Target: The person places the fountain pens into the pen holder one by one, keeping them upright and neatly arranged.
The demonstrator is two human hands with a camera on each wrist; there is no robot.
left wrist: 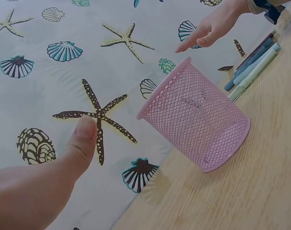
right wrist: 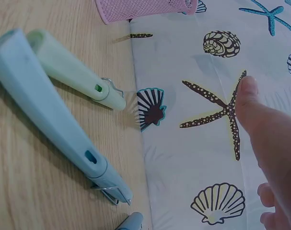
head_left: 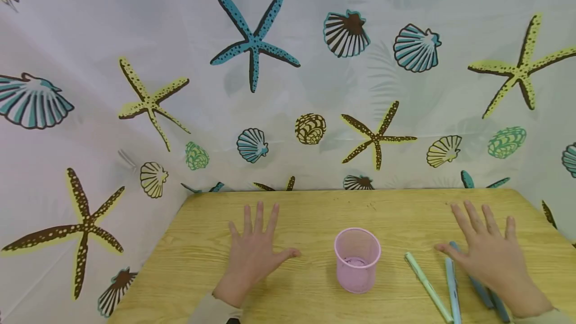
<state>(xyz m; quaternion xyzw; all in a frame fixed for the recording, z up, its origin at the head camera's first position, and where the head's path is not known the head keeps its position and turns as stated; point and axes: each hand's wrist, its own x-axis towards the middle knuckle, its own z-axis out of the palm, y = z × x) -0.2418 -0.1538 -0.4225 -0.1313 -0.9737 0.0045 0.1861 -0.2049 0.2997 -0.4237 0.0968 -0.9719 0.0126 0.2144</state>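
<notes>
A pink mesh pen cup (head_left: 356,280) stands upright on the wooden table between the two hands. To its left, my left hand (head_left: 252,259) is held with fingers straight and spread, palm down, holding nothing. My right hand (head_left: 495,259), likewise spread and without anything in its grasp, overlaps several pens in the head view. A light green pen (head_left: 428,286) lies nearest the cup, a light blue pen (head_left: 453,290) beside it. Darker blue pens (head_left: 480,291) are partly hidden beneath the right hand. In the right wrist view, metal clips show on the green pen (right wrist: 78,72) and light blue pen (right wrist: 54,110).
A white curtain (head_left: 288,89) printed with starfish and shells hangs behind the wooden table (head_left: 306,224) and along its sides. The table's far edge meets the cloth. The pens lie to the right of the cup.
</notes>
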